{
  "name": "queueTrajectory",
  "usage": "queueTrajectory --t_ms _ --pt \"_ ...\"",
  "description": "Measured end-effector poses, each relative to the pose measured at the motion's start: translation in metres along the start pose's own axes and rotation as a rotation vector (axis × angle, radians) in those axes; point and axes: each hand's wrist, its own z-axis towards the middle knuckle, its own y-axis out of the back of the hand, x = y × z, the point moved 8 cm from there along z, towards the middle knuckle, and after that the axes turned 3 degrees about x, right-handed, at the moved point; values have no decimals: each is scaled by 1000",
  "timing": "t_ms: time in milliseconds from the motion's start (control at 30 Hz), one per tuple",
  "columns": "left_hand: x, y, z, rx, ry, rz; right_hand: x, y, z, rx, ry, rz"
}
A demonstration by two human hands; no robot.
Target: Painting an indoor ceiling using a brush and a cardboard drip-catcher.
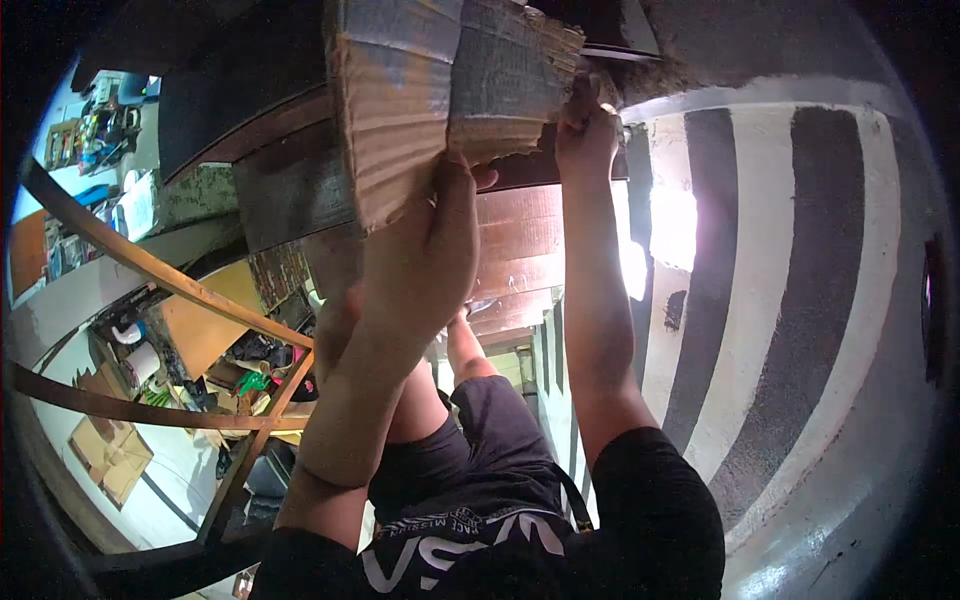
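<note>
We see a torn, brown corrugated cardboard sheet (400,125) with a grey-blue tinge over part of its face, held up at the top of the view, ahead of the person's body. Our left hand (432,250) grasps its lower edge, the thumb lying along the near face; the other fingers are mostly hidden, presumably backing the sheet from behind. Gripping low like this seems to let one hand carry the weight and keep the broad face tilted toward us.

Our right hand (590,130) is raised to the ragged right edge, its fingers curled in shadow. We cannot tell whether they pinch the cardboard or something dark just beside it; up there, they could steady the side that the left hand does not reach.

Below the sheet we see reddish-brown wooden boards (515,235), set one beyond another like steps. A curved, varnished wooden rail (170,275) crosses on the left, apart from the sheet, and a black-and-white striped wall (765,250) stands to the right, beyond the right forearm.
</note>
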Motion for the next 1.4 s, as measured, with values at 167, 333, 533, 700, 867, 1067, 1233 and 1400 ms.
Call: queueTrajectory --t_ms 167,333,533,700,867,1067,1233,1400 --pt "0 1 -2 32 71 10 7 6 -33 -199 94 -51" --pt "2 5 -4 60 21 213 -31 21 -85 -197 -40 -64" --pt "3 1 -8 42 -69 88 3 19 -32 -158 147 -79" --pt "0 7 -6 36 -71 121 19 31 -65 -84 192 -170" --pt "2 3 -1 47 -102 108 -5 59 -90 -26 -3 -106" --pt "20 -28 16 151 -95 101 -16 55 -34 -114 -137 -56" --pt "22 -57 33 211 -105 -78 5 40 -31 -70 -116 -18" --pt "19 -58 46 242 -37 -251 -5 66 -45 5 -105 64"
